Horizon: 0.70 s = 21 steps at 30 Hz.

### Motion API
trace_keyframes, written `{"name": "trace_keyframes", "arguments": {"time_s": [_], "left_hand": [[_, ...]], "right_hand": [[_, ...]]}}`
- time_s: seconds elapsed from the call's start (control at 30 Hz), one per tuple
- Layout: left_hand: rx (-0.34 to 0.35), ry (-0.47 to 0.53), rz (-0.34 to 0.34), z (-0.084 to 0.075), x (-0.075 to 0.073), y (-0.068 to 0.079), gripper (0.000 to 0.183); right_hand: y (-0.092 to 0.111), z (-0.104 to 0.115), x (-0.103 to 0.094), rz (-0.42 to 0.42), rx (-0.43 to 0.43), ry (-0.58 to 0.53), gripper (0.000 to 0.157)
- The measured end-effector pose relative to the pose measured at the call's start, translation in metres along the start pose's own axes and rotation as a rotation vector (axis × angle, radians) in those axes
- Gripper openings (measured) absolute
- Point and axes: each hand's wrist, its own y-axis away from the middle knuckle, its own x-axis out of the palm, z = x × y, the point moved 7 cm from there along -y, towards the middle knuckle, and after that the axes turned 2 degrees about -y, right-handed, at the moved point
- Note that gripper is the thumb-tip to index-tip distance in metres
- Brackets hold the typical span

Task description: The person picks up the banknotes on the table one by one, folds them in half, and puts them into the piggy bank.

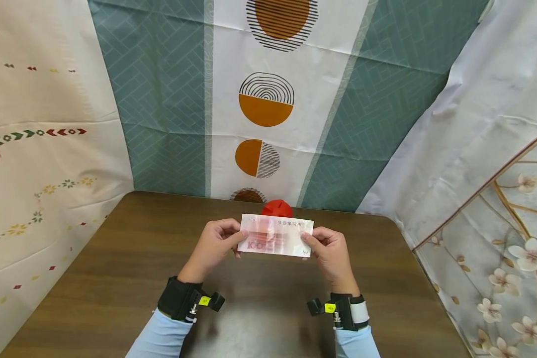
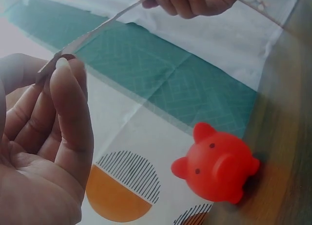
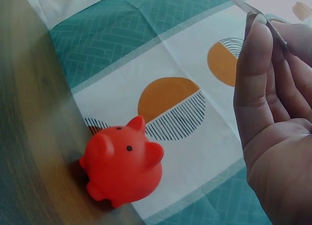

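Observation:
A pinkish-white banknote (image 1: 275, 235) printed with 100 is stretched flat between two hands above the table. My left hand (image 1: 216, 244) pinches its left end between thumb and fingers. At the opposite end, my right hand (image 1: 331, 253) pinches the note the same way. Seen edge-on in the left wrist view, the banknote (image 2: 105, 26) runs as a thin strip from one hand to the other. Behind the note stands a red piggy bank (image 2: 219, 161), partly hidden by it in the head view. The right wrist view shows the piggy bank (image 3: 124, 164) upright on the table.
The brown wooden table (image 1: 130, 278) reaches back to a green and white curtain (image 1: 170, 99) with orange circles. White patterned cloths hang at the left (image 1: 49, 174) and right (image 1: 488, 238). Each wrist wears a black strap with a small camera.

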Motion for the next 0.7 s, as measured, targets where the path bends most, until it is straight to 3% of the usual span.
{"name": "trace_keyframes", "arguments": {"time_s": [0.33,0.57,0.63,0.7], "left_hand": [[-0.017,0.011,-0.015,0.0039,-0.0015,-0.0012,0.009],[-0.097,0.017,0.008,0.0057,-0.005,0.0007,0.019],[-0.114,0.024,0.024,0.0054,-0.0039,0.0012,0.021],[-0.099,0.049,0.048,0.0036,-0.0014,0.0013,0.023]], "right_hand": [[0.0004,-0.0029,-0.0033,-0.004,0.013,-0.005,0.015],[-0.0006,-0.001,-0.0091,-0.053,0.0,0.126,0.017],[-0.0005,-0.0011,-0.009,-0.038,0.012,0.126,0.015],[-0.0003,-0.0013,-0.007,0.011,0.012,0.058,0.011]]}}
